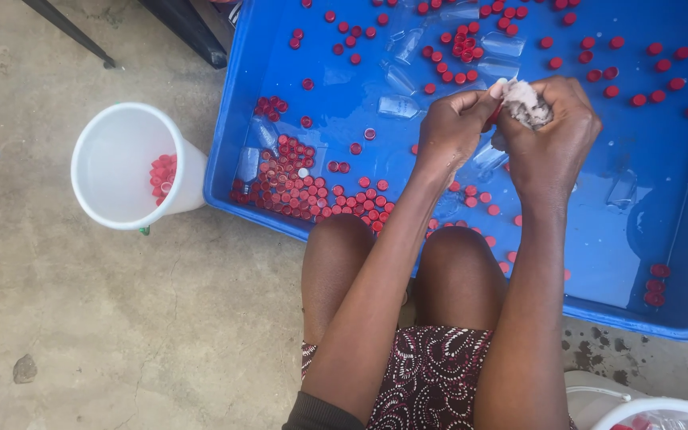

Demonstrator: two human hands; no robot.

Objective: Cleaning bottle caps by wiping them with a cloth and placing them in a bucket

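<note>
My left hand [451,127] and my right hand [553,135] meet over a big blue tub [678,310] of water. My right hand is closed around a wet, greyish wad of cloth or sponge [525,102]. My left hand pinches a small red bottle cap [494,114] against that wad; the cap is mostly hidden by my fingers. Many red caps [296,187] float in the water, thickest at the tub's near left. Several clear plastic bottles [400,106] lie submerged among them.
A white bucket [113,163] with a few red caps inside stands on the concrete floor left of the tub. Another white container [662,410] shows at the bottom right. My knees press against the tub's near edge. Dark metal legs [189,32] stand at the top left.
</note>
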